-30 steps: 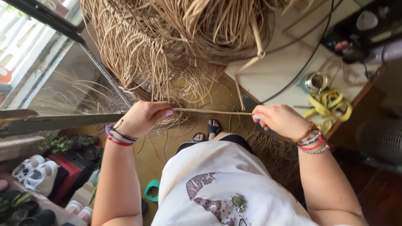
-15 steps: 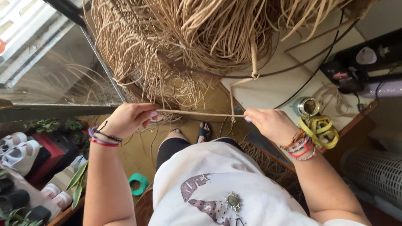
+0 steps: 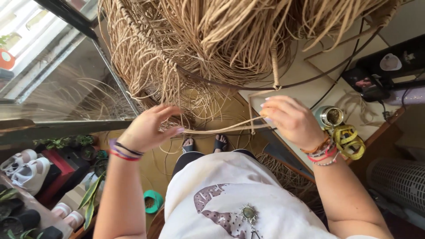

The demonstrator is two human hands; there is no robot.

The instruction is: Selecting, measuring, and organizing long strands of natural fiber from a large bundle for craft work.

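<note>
While bracing for a twist, strand (image 3: 221,129) pinched in right hand (image 3: 287,120), left hand (image 3: 148,130) fingers loosely spread beside it.

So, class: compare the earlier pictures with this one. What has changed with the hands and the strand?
The left hand has opened its fingers; the strand, taut before, now sags. The right hand still pinches it. The straw bundle hangs as before.
</note>
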